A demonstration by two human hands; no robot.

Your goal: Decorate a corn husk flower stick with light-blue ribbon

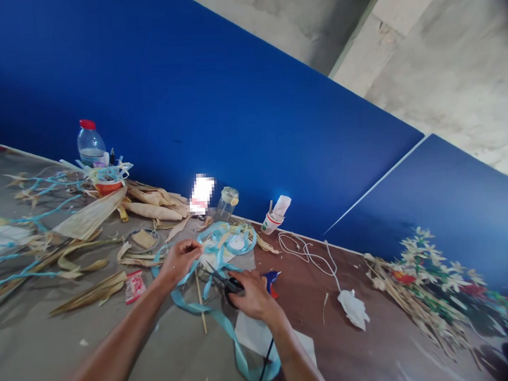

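Note:
Near the middle of the table, my left hand [182,261] is closed in a pinch at the edge of a tangle of light blue ribbon [226,321]; what lies between the fingertips is too small to make out. My right hand [250,293] is wrapped round the black handles of the scissors [232,287], whose blades point up and left towards the ribbon. One long loop of ribbon curls down towards the front edge. A thin stick [200,305] lies below the blades. Just beyond my right hand is a blue glue gun [272,278], partly hidden.
Dried husks [153,203] and a red-capped bottle [91,144] stand at the back left. A glass jar [227,204], a white cup [272,220] and a white cable [309,255] are along the blue partition [233,101]. Flowers [429,261] lie at right.

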